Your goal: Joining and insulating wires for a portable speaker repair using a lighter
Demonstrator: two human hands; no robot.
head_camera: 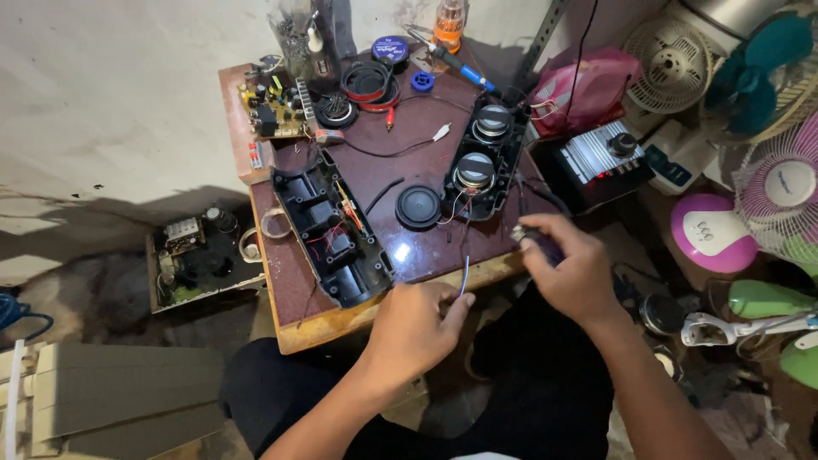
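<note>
Blue wire (464, 279) sticks up from my left hand (416, 328), pinched at its lower end between thumb and fingertips, just off the near edge of the small table (298, 290). It's close to my right hand (569, 266), which is curled shut around a small dark part (532, 238) at the table's near right corner, near the speaker panel (484, 158).

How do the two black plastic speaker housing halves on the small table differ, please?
The left black plastic housing half shows empty compartments and red wiring; the right black plastic housing half carries two round speaker drivers. The left lies nearer the table's front edge, the right farther back. Both are long, black and tilted.
</note>
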